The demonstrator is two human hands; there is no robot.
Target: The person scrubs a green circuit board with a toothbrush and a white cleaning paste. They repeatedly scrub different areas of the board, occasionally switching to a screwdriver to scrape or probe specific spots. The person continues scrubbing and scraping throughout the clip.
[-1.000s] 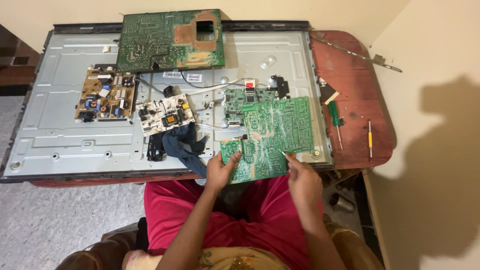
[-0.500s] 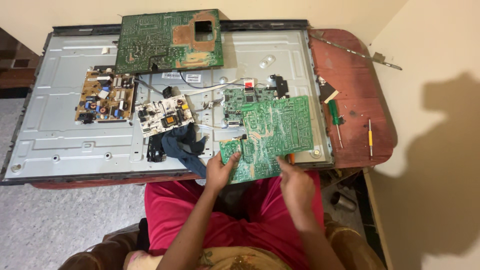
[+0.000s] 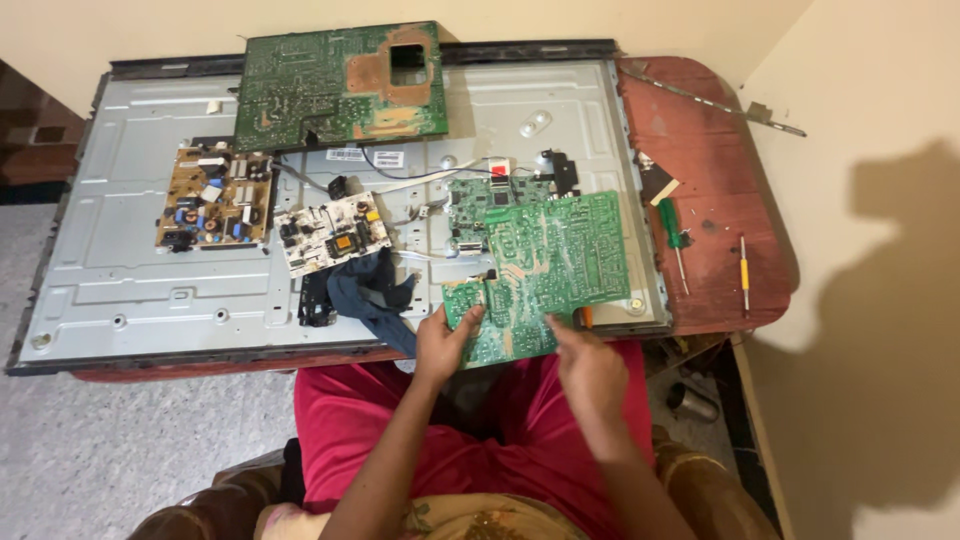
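While lying tilted at the near edge of the grey metal panel [image 3: 130,290], green circuit board [image 3: 545,270] overhangs toward the lap in red shorts [image 3: 500,440]. Left hand [image 3: 445,345] clamped on the board's near left corner, thumb on top, fingers [image 3: 432,372] curled under the edge. Right hand [image 3: 590,375] just below the board's near edge, fingers drawn loosely together, forefinger tip touching or almost touching the edge beside a small orange part [image 3: 586,317]; cannot tell whether anything is pinched there. Farther back on the panel: a smaller green board [image 3: 490,205] partly under the held one, a white board [image 3: 333,232], a brown board [image 3: 213,197], a large green board [image 3: 343,82] at the far edge. Dark blue cloth [image 3: 375,295] just left of the left hand. Green-handled screwdriver [image 3: 672,235] and yellow-handled screwdriver [image 3: 743,270] on the red table [image 3: 710,160], well right of the board.
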